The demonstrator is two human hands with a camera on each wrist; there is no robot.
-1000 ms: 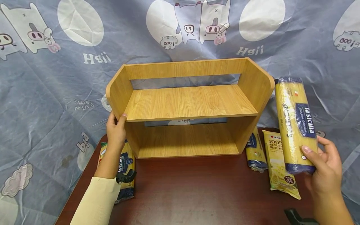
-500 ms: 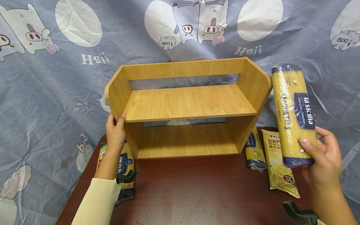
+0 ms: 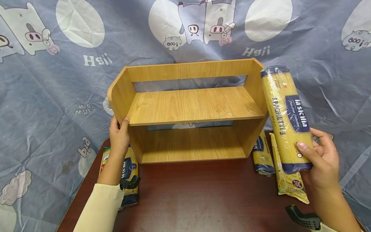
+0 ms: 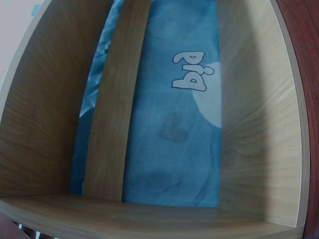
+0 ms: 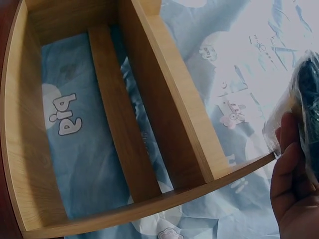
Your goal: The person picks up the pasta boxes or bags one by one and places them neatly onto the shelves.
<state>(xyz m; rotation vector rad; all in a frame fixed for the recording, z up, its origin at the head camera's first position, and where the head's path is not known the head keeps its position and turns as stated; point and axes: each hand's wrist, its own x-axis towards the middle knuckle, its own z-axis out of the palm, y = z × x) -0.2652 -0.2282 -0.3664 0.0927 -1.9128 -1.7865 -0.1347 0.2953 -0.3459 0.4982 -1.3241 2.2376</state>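
A two-tier wooden shelf (image 3: 194, 104) stands on the dark red-brown table (image 3: 200, 193). At its left side panel, my left hand (image 3: 119, 135) grips the edge, thumb at the front; its other fingers are partly hidden behind. My right hand (image 3: 321, 161) holds a clear-wrapped pack of long pasta (image 3: 279, 119) with blue ends and a "la sicilia" label. Gripped near its lower end, the pack is raised and tilted in front of the shelf's right side panel. The right wrist view shows only part of the pack (image 5: 311, 109) and the right hand (image 5: 294, 194).
Right of the shelf lie another blue-ended pasta pack (image 3: 263, 158) and a yellow pasta bag (image 3: 291, 185), partly covered by the held pack. More pasta packs (image 3: 130, 167) lie at the left, under the left forearm. A patterned blue-grey cloth (image 3: 66, 80) hangs behind.
My right hand has raised the pasta pack slightly, then carried it left, so it now overlaps the shelf's right side. The left hand keeps its grip on the shelf.
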